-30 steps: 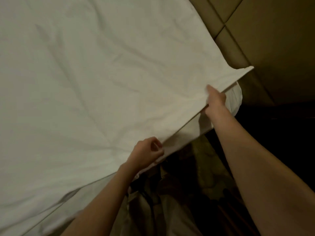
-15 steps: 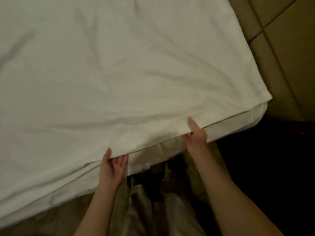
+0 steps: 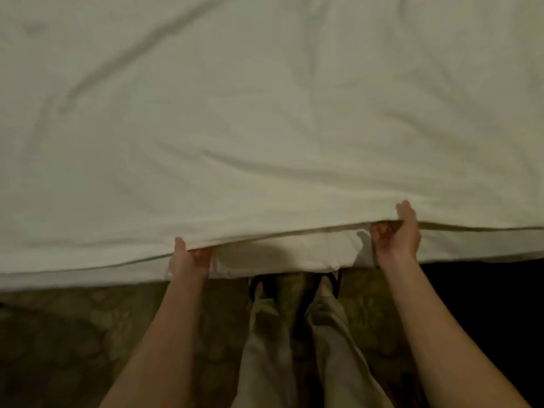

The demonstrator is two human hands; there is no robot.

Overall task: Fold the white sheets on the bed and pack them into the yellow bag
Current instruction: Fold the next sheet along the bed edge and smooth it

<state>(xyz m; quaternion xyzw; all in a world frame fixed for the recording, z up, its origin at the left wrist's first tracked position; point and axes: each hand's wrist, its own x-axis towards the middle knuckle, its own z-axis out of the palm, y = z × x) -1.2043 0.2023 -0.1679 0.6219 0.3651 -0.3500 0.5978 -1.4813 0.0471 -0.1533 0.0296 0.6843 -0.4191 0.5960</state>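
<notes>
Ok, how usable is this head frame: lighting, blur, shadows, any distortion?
Head view: dim, warm light leaves the white sheet greyish; the floor at right goes almost black. Overall soft, creases smeared, wide-angle bending of the sheet edge. Left hand and right hand readable, thumbs on top, fingers tucked under; a small shadow falls beside the right hand.
</notes>
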